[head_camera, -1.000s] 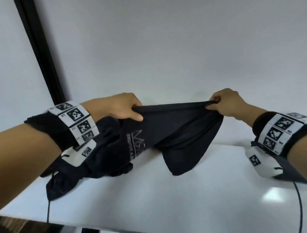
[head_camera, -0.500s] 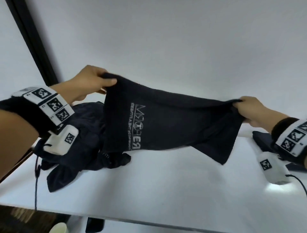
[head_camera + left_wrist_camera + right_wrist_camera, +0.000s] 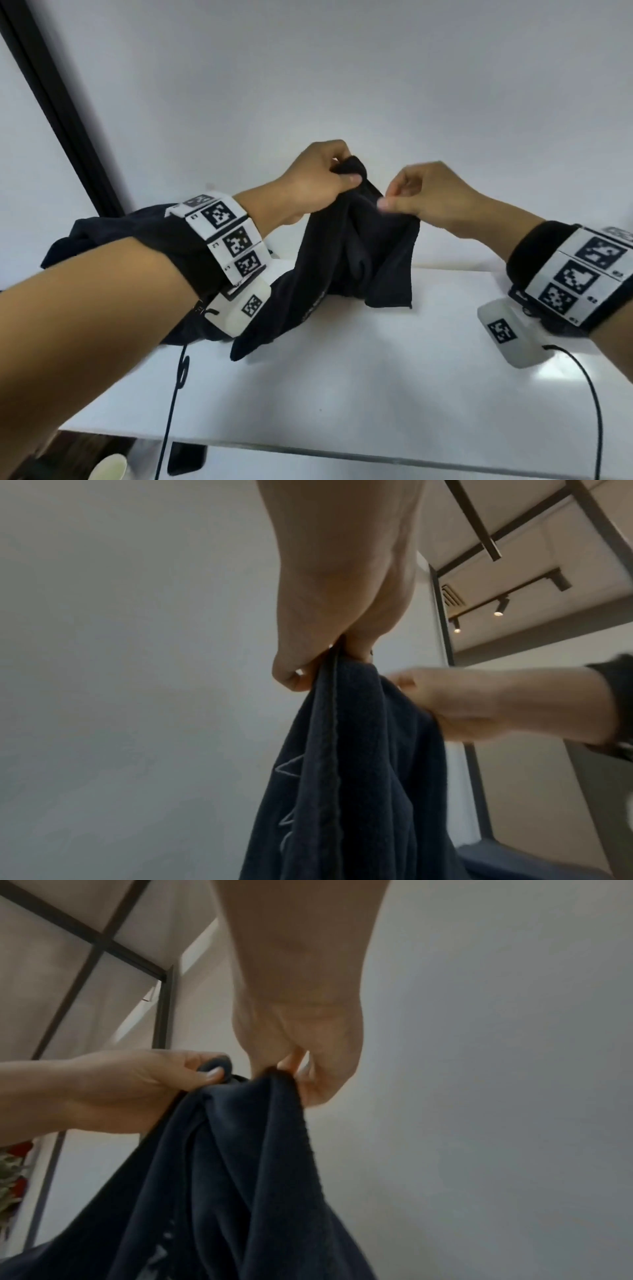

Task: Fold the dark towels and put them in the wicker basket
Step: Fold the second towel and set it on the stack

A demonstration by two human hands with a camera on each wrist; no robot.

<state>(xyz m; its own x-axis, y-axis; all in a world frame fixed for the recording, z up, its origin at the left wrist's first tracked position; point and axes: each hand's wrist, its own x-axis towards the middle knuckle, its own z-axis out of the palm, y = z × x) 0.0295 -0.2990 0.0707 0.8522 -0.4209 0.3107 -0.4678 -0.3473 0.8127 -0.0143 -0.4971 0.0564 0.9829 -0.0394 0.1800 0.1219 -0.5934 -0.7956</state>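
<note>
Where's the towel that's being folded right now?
In the head view the dark towel hangs centre frame, pinched between the left hand and right hand, its lower end draping onto the white table.

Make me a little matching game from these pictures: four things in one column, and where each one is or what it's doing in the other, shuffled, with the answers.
Things
1. left hand
2. right hand
3. dark towel
4. white table

States
A. hangs between the two hands, its lower end on the table
B. pinches the towel's top edge, nearer the black post
C. lies under the towel, a black cable trailing over it
D. pinches the towel's top edge, nearer the plain wall side

Pairs: 1-B, 2-D, 3-A, 4-C
</note>
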